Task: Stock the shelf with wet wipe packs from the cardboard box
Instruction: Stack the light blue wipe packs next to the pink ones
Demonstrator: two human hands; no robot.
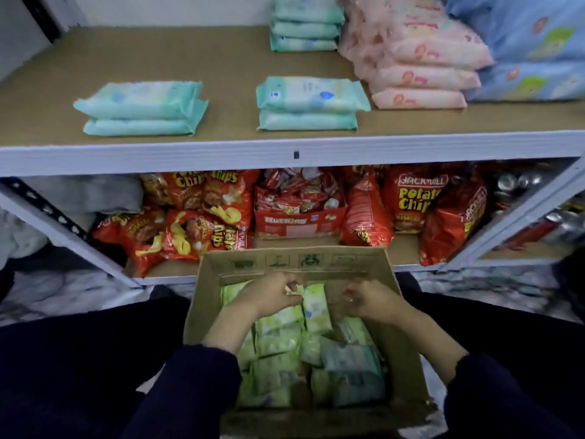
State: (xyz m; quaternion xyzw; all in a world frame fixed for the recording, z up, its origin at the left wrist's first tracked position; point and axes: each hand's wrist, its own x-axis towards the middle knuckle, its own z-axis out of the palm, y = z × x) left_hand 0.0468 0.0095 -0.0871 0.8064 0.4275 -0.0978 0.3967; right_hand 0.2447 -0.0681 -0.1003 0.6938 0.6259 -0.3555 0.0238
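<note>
Head view, glossy pale green wet wipe packs (278, 340) jumbled in cardboard box (285, 261), left hand (269, 296) pinching upright pack (316, 310), right hand (373, 302) grip unclear.

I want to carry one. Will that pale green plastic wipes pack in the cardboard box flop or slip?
Probably floppy: the pale green plastic wipes pack looks pillowy where the left hand pinches its top edge. Its flat shape should not roll. The smooth film might slip.

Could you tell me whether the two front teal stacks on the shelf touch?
Apart: head view shows bare shelf between left stack and right stack.
</note>
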